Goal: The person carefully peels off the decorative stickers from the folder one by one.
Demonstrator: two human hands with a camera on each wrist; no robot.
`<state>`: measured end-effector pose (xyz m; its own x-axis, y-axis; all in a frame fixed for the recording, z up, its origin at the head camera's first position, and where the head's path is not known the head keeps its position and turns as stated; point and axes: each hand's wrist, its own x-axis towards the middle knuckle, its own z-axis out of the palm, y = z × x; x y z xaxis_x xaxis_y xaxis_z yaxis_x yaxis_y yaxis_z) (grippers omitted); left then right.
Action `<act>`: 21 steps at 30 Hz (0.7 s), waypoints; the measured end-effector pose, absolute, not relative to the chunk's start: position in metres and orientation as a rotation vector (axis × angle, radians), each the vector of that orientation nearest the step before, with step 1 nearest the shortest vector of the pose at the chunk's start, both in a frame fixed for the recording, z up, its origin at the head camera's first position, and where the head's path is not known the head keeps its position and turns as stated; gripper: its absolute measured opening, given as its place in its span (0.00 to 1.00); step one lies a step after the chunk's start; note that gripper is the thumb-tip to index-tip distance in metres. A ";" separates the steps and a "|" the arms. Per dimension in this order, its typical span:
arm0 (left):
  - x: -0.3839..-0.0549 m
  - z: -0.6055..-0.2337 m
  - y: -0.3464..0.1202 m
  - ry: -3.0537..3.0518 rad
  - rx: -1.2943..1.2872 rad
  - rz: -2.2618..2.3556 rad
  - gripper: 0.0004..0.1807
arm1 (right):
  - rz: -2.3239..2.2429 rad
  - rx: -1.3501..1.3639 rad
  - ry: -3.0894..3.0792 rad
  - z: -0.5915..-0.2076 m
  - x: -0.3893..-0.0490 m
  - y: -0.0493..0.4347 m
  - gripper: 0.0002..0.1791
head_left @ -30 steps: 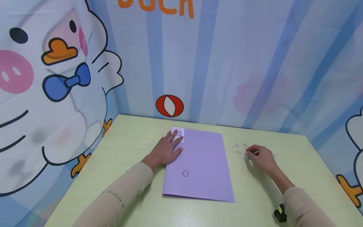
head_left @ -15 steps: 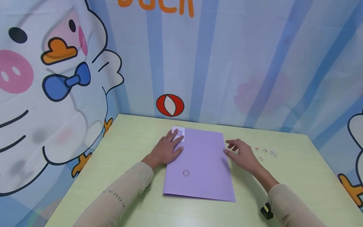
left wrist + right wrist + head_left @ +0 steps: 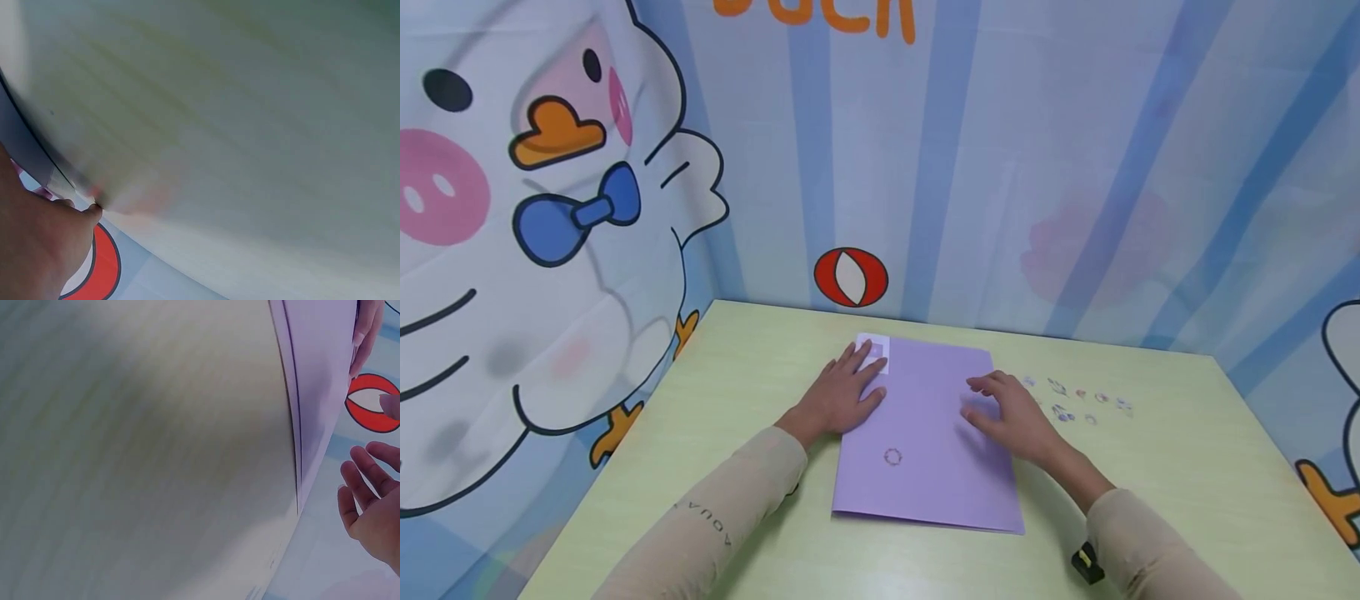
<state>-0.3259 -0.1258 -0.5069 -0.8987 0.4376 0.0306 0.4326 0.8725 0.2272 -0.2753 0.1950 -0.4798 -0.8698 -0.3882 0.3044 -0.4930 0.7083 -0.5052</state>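
A purple paper folder (image 3: pixel 932 492) lies on the pale table, with a small ring-shaped floral print or sticker (image 3: pixel 892 457) on its lower left part. My left hand (image 3: pixel 835 398) rests with fingers spread on its upper left edge, partly covering a white label (image 3: pixel 882 345). Over the right half of the folder is my right hand (image 3: pixel 1021 423), palm down. In the right wrist view, that hand's fingers (image 3: pixel 369 475) are loosely bent and apart from the thumb, and nothing shows between them. Several small flower-like cutouts or stickers (image 3: pixel 1063 413) lie on the table beyond the right hand.
The pale wood table (image 3: pixel 1172 475) ends at a patterned cloth backdrop (image 3: pixel 1000 167) printed with a duck and stripes. A small black item with a yellow mark (image 3: pixel 1087 563) sits by the right cuff.
My right hand has moved left from among the small cutouts, past the folder's right edge, to over the folder; its fingers have spread. The left hand stays in place.
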 end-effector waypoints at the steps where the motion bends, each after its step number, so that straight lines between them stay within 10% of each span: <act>1: -0.326 -0.507 -0.126 3.017 0.699 0.355 0.38 | 0.882 0.720 -2.741 -0.480 -0.274 0.192 0.27; 21: -0.325 -0.506 -0.125 3.025 0.672 0.348 0.38 | 0.922 0.923 -2.782 -0.481 -0.259 0.143 0.30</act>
<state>-0.3246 -0.1247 -0.5060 -0.9068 0.4207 0.0258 0.4156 0.8822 0.2215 -0.2587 0.1434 -0.4815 -0.8174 -0.5227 0.2423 -0.5639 0.6398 -0.5222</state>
